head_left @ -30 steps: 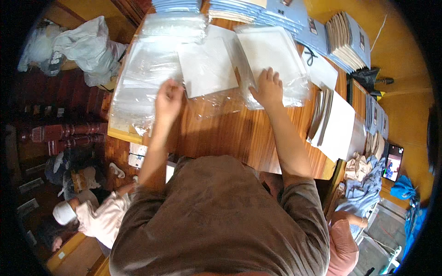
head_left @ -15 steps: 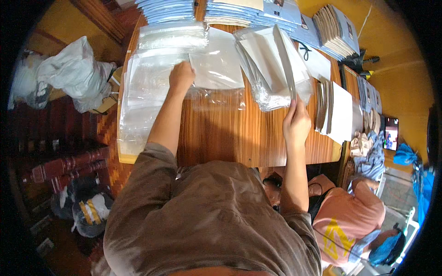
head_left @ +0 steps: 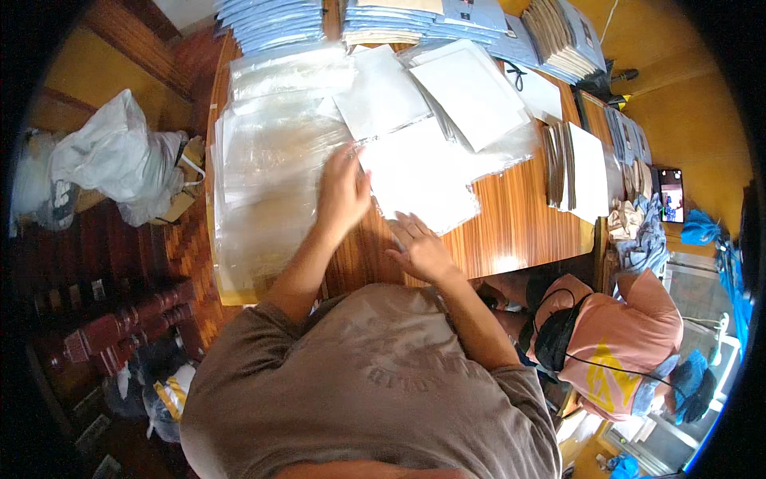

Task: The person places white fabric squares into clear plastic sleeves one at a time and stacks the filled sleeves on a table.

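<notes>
A bright white sheet in a clear plastic bag (head_left: 416, 177) lies in front of me on the wooden table. My left hand (head_left: 343, 193) rests at its left edge, the fingers stretched along it and the thumb apart. At the near edge, my right hand (head_left: 424, 249) lies with fingers spread, their tips touching the plastic. Farther off is another white sheet (head_left: 383, 96). To the right of it, a fanned pile of white sheets (head_left: 472, 92) sits over clear plastic. Layered clear plastic bags (head_left: 275, 172) cover the table's left side.
Stacks of blue packets (head_left: 271, 22) line the far edge, with more packets (head_left: 562, 36) at far right. A stack of white boards (head_left: 576, 172) stands on the right, near a lit phone (head_left: 670, 195). Someone in a pink shirt (head_left: 614, 343) is bent over at lower right.
My right hand has let go of the pile at right and moved left toward me. My left hand has come nearer and its fist has opened. A bagged white sheet now lies between them.
</notes>
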Demonstrator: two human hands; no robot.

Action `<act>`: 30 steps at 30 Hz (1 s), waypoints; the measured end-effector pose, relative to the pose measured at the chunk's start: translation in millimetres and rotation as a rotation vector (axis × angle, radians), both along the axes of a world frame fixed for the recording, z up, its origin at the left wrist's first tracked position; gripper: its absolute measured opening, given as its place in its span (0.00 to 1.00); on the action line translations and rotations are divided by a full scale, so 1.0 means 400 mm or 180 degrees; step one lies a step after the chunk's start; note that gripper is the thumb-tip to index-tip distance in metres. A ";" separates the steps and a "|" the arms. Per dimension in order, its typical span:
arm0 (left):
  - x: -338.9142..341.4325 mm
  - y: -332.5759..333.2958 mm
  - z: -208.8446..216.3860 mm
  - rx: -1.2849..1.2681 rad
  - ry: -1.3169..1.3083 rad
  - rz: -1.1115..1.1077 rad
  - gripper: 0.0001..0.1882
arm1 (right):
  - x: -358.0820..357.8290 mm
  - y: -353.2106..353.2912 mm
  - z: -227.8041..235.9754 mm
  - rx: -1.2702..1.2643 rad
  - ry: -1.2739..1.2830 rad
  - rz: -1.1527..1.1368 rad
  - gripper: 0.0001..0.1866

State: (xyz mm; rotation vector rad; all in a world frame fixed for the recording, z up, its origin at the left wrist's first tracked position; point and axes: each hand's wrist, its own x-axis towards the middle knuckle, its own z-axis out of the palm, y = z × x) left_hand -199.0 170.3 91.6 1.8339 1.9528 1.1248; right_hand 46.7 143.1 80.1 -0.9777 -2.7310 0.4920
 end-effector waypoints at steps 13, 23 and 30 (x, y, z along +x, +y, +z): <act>0.239 -0.038 -0.059 -0.0644 0.1925 -0.1257 0.22 | 0.329 0.163 0.051 -0.0534 -0.1031 0.0189 0.19; 0.441 0.073 -0.341 0.1190 0.0969 -0.1575 0.22 | 0.454 0.235 -0.020 -0.0632 -0.0406 0.0533 0.11; 0.480 0.098 -0.388 0.1428 0.1365 -0.0929 0.19 | 0.414 0.373 -0.012 -0.0263 -0.0577 0.1804 0.06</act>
